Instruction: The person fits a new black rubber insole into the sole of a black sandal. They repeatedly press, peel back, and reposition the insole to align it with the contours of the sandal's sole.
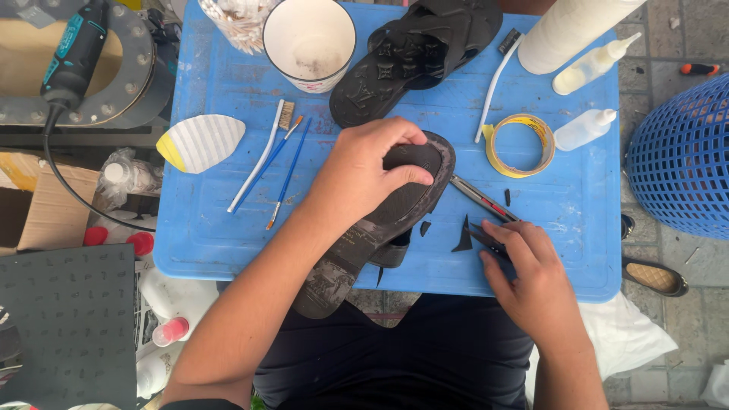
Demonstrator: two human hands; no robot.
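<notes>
Head view: worn black sandal (380,228), sole up, scuffed grey rubber, lying diagonally across blue plastic table (213,228). Left hand (361,171) clamped over heel. Right hand (531,281) pinching black scissors (486,239) beside rubber offcuts (463,237).

Premises are presenting as an outdoor shoe-repair stall. A blue plastic worktop (577,205) is standing on paving; beyond the hands (364,171) brushes (262,156), glue bottles (585,129), a tape roll (520,144) and a spare sandal (410,57) are lying. A rotary tool (72,57) is resting far left of them.
</notes>
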